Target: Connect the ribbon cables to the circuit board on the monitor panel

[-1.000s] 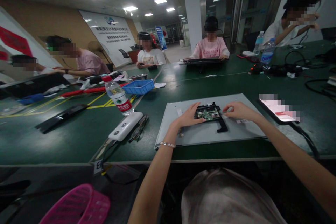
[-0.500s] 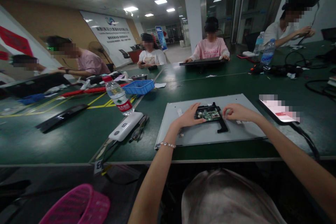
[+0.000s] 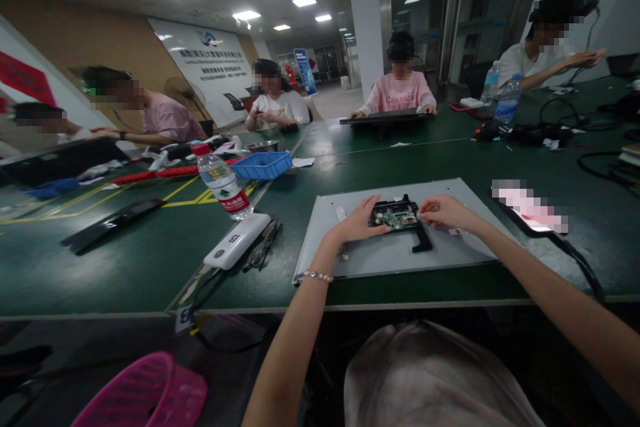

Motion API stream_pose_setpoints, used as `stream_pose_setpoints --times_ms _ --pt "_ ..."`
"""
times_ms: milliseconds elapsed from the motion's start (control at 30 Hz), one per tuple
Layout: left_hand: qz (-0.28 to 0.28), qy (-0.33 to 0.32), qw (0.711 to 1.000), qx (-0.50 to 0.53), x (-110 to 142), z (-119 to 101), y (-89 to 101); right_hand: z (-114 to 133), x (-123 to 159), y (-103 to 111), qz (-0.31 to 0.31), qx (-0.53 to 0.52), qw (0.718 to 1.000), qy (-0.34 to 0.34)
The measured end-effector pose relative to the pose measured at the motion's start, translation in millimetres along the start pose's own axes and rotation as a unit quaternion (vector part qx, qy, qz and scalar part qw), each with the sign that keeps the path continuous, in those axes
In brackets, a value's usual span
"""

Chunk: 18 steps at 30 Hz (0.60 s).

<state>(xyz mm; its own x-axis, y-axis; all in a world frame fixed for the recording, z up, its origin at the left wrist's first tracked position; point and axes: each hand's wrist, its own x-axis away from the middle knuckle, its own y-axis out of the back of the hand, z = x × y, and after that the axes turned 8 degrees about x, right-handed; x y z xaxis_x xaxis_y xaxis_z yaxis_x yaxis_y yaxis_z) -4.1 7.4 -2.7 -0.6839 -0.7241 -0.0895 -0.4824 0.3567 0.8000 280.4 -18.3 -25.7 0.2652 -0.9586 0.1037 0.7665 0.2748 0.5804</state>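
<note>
A flat grey metal panel [image 3: 380, 259] lies on the green table in front of me. On it sits a black plastic frame [image 3: 423, 240] with a green circuit board [image 3: 400, 219] inside. My left hand [image 3: 356, 224] grips the frame's left side, thumb along the near edge and fingers at the far edge. At the frame's right edge, by the board, my right hand [image 3: 445, 211] has its fingertips pinched together. Whatever is between those fingertips is too small to make out.
Left of the panel are a white power bank [image 3: 237, 241], glasses [image 3: 263, 245], a water bottle [image 3: 223, 185] and a blue tray [image 3: 263, 165]. A phone [image 3: 530, 210] with a cable lies to the right. A pink basket [image 3: 170, 390] stands below the table edge. Co-workers sit around the table.
My right hand's pinched fingers drew slightly away from the frame's right edge, then came back to it. My left hand has stayed on the frame. The view has shifted slightly.
</note>
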Motion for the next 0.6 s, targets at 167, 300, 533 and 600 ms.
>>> stream_pose_setpoints --times_ms 167,300,533,600 --pt "-0.002 0.000 1.000 0.001 -0.6 1.9 -0.9 4.3 0.2 -4.5 0.000 -0.017 1.000 -0.017" --pt "-0.005 -0.006 1.000 0.000 -1.5 3.3 -2.1 6.6 1.7 -6.5 -0.019 -0.009 1.000 -0.012" --pt "-0.007 -0.009 1.000 0.002 -0.9 3.1 -2.1 8.2 4.2 -5.7 -0.041 -0.012 0.999 -0.011" --pt "-0.005 -0.012 1.000 0.002 -0.4 3.2 -2.2 10.2 5.6 -5.5 -0.038 -0.018 0.999 -0.007"
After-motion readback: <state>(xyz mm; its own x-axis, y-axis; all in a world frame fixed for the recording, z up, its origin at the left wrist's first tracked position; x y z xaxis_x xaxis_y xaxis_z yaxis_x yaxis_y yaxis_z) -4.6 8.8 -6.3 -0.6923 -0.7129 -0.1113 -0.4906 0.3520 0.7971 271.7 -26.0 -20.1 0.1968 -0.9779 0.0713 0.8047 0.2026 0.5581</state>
